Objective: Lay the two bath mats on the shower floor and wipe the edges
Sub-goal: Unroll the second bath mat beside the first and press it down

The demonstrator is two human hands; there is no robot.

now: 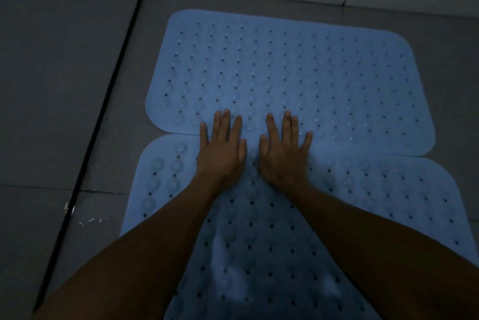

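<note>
Both bath mats lie on the shower floor (64,86), far mat (285,73) under the fingertips, near mat (259,242) under the palms, left hand (220,153) and right hand (283,156) flat, splayed, gripping nothing, pressing the seam; edge wiping seemingly remains, no cloth visible.

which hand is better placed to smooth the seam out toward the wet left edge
Left. The left hand lies flat on the seam nearer that side; the right hand sits further right.

Grey tiled shower floor (64,73), far blue bath mat (298,73) flat, near blue bath mat (388,190) touching it
</note>
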